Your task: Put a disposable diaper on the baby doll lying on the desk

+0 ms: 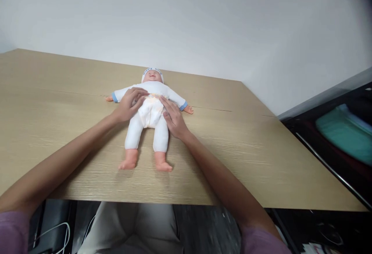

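Observation:
A baby doll (149, 130) in a white suit and white cap lies on its back on the wooden table (58, 130), head away from me. A white diaper (151, 110) is around its waist. My left hand (130, 103) rests on the doll's left side at the waist, fingers stretched across the diaper's top. My right hand (173, 118) lies flat against the other side of the diaper, fingers extended. Neither hand grips anything.
The table's near edge (174, 203) runs across the bottom, with my lap below it. A dark shelf with a teal object (345, 130) stands to the right. Cables (58, 234) lie on the floor at lower left. A white wall is behind.

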`<state>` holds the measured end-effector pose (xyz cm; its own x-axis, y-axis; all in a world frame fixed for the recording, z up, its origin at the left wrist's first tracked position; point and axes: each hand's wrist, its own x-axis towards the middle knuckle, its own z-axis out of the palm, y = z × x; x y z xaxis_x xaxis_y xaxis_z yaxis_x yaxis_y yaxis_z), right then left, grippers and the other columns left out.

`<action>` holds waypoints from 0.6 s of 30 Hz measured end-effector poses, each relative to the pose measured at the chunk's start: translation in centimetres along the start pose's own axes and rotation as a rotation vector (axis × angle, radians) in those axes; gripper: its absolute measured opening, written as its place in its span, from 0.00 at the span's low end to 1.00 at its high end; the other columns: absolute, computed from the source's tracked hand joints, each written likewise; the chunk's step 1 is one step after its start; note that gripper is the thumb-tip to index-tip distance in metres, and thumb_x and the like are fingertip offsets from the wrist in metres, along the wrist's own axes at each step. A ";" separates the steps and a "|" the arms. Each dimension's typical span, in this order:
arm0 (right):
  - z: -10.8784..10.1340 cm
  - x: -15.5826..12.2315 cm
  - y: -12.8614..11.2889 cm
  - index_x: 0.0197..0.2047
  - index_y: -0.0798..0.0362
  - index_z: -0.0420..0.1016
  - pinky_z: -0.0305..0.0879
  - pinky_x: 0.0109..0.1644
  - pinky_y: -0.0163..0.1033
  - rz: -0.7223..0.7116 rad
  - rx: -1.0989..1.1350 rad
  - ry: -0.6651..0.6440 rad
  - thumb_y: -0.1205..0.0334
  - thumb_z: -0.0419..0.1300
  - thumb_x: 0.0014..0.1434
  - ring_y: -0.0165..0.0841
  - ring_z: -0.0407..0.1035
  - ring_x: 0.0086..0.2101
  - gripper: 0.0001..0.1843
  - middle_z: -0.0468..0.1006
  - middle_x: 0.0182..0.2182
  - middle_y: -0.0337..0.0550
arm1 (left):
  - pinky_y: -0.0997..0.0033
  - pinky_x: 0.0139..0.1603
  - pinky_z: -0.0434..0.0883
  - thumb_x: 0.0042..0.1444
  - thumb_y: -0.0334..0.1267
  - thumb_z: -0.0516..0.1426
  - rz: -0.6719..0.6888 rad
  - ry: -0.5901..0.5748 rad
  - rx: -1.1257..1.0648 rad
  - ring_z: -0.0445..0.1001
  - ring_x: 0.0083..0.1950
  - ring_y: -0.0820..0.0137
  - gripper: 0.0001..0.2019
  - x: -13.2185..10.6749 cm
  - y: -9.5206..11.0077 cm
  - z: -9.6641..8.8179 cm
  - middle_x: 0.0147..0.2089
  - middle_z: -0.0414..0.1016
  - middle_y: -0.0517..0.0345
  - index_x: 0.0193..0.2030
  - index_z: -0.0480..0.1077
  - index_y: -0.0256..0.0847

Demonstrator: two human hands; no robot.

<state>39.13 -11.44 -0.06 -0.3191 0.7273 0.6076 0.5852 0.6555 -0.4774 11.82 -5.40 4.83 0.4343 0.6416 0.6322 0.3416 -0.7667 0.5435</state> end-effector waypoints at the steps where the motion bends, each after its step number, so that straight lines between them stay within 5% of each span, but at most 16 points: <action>1: -0.1 0.0 0.0 0.88 0.41 0.59 0.53 0.88 0.63 -0.002 -0.005 -0.005 0.40 0.41 0.85 0.44 0.57 0.82 0.36 0.63 0.84 0.45 | 0.46 0.75 0.72 0.80 0.53 0.53 -0.011 -0.010 0.043 0.77 0.70 0.54 0.19 -1.0 -0.5 -0.8 0.67 0.81 0.44 0.64 0.77 0.46; 7: -1.1 0.4 -2.3 0.85 0.42 0.64 0.56 0.85 0.66 0.029 -0.083 0.049 0.45 0.45 0.85 0.48 0.61 0.80 0.32 0.69 0.81 0.50 | 0.41 0.79 0.67 0.74 0.53 0.56 -0.205 -0.117 0.308 0.75 0.69 0.48 0.17 -4.9 -2.9 -4.3 0.65 0.80 0.44 0.57 0.78 0.47; 12: -1.1 3.0 -6.0 0.73 0.41 0.76 0.63 0.79 0.68 0.061 -0.132 0.175 0.49 0.56 0.81 0.53 0.70 0.70 0.23 0.78 0.69 0.52 | 0.36 0.73 0.69 0.68 0.55 0.60 -0.371 -0.117 0.478 0.73 0.66 0.40 0.17 -5.6 -3.2 -3.9 0.56 0.80 0.38 0.51 0.74 0.44; 15: 0.0 5.6 -7.5 0.64 0.43 0.79 0.68 0.74 0.64 0.041 -0.147 0.131 0.52 0.59 0.79 0.52 0.73 0.62 0.16 0.80 0.59 0.52 | 0.34 0.72 0.69 0.66 0.56 0.62 -0.437 -0.129 0.522 0.74 0.65 0.39 0.17 -6.0 -3.3 -3.7 0.55 0.79 0.37 0.48 0.72 0.44; 18: 1.6 8.1 -7.3 0.67 0.46 0.76 0.69 0.71 0.62 0.028 -0.159 0.043 0.55 0.61 0.77 0.52 0.73 0.58 0.19 0.80 0.54 0.52 | 0.37 0.68 0.72 0.65 0.56 0.63 -0.514 -0.143 0.505 0.78 0.59 0.41 0.18 -6.0 -3.7 -4.0 0.50 0.80 0.39 0.44 0.70 0.44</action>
<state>31.07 -10.03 7.38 -0.2710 0.7335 0.6234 0.7053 0.5920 -0.3899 4.67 -6.37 1.23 0.2087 0.9403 0.2688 0.8587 -0.3077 0.4098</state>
